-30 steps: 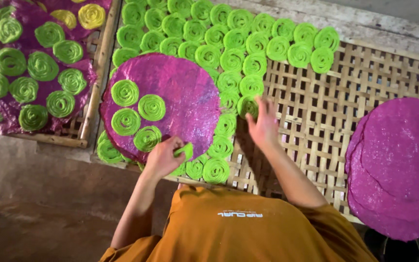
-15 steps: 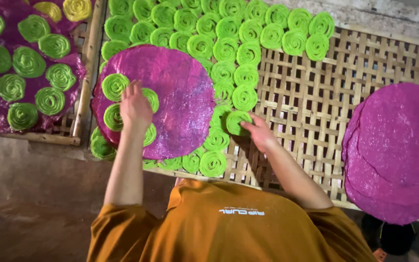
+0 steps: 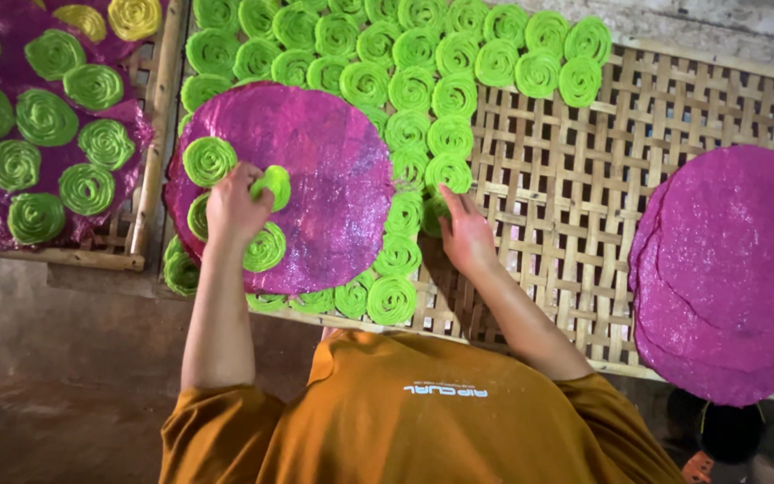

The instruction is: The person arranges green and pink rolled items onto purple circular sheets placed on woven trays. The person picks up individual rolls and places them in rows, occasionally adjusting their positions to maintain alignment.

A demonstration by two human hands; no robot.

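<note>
- Since half a second ago, the left hand (image 3: 233,208) has drawn back toward the near edge of the purple disc (image 3: 315,179) and now pinches a green spiral (image 3: 272,184), lifted on edge above the disc.
- Its grip is narrow, fingers closed on that spiral, apparently tilted so it can be laid flat beside the others.
- Right hand (image 3: 464,235) lies flat, fingers together, touching a spiral (image 3: 434,213) at the disc's right rim; it holds nothing.
- Woven bamboo tray (image 3: 584,224) carries rows of green spirals and the disc.
- Stacked purple discs (image 3: 736,269) sit at its right end.
- Left tray (image 3: 150,179) holds green and yellow spirals on purple.
</note>
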